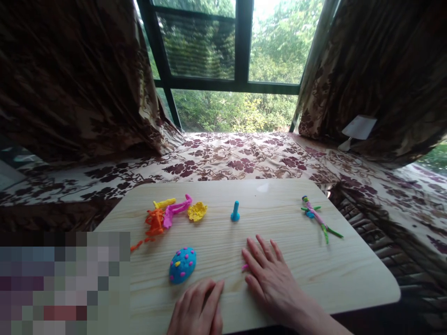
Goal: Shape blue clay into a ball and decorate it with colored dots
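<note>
My right hand point(267, 272) lies palm down on the table with its fingers stretched out and apart. From under its index finger pokes a small pink piece of modelling clay point(245, 267), the rest of it hidden. My left hand point(198, 307) rests at the table's near edge, fingers curled together; anything inside them is hidden. Just beyond it sits a blue clay dome point(183, 266) dotted with pink and yellow spots. A blue clay peg point(235, 211) with a wider base stands upright past my right hand.
The pale wooden table point(216, 242) carries orange clay point(154, 221), a pink clay strip point(169, 216), a yellow clay roll point(165, 203) and a flattened yellow lump point(197, 211) at left. A slim clay figure point(314, 214) lies at right. Behind, a white lamp point(359, 127) stands by the curtain.
</note>
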Action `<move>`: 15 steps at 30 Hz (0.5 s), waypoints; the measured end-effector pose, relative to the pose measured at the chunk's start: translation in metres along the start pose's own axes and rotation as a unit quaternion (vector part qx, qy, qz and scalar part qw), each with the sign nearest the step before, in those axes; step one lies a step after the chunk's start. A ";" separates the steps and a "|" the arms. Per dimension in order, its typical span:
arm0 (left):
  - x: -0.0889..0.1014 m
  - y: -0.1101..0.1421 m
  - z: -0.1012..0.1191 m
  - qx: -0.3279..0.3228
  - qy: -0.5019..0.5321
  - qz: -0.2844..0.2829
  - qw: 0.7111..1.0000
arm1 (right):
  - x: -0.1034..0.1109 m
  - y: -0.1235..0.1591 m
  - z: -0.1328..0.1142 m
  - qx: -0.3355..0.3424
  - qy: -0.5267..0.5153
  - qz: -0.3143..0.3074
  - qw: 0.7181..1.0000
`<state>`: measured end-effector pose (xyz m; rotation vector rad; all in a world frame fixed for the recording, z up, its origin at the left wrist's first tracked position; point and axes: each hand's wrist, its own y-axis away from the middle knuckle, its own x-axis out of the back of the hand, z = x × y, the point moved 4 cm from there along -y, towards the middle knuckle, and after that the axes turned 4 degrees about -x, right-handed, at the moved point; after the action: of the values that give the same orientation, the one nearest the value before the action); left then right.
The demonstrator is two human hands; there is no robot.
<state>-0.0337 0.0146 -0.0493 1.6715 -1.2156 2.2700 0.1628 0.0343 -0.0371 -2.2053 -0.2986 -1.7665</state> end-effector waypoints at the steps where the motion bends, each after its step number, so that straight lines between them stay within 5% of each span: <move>1: 0.001 0.001 0.000 0.002 0.010 0.004 1.000 | 0.006 -0.010 0.003 -0.014 -0.014 -0.004 1.000; 8: 0.004 -0.025 0.007 0.036 0.091 0.015 0.995 | 0.044 -0.016 0.032 -0.076 -0.095 0.037 0.992; 15: -0.009 -0.087 0.036 0.091 0.185 -0.058 0.977 | 0.035 -0.006 0.019 -0.079 -0.145 0.089 0.982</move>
<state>0.0402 0.0547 -0.0061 1.2422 -0.8299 2.5287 0.1854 0.0459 -0.0066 -2.5160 -0.0205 -1.4203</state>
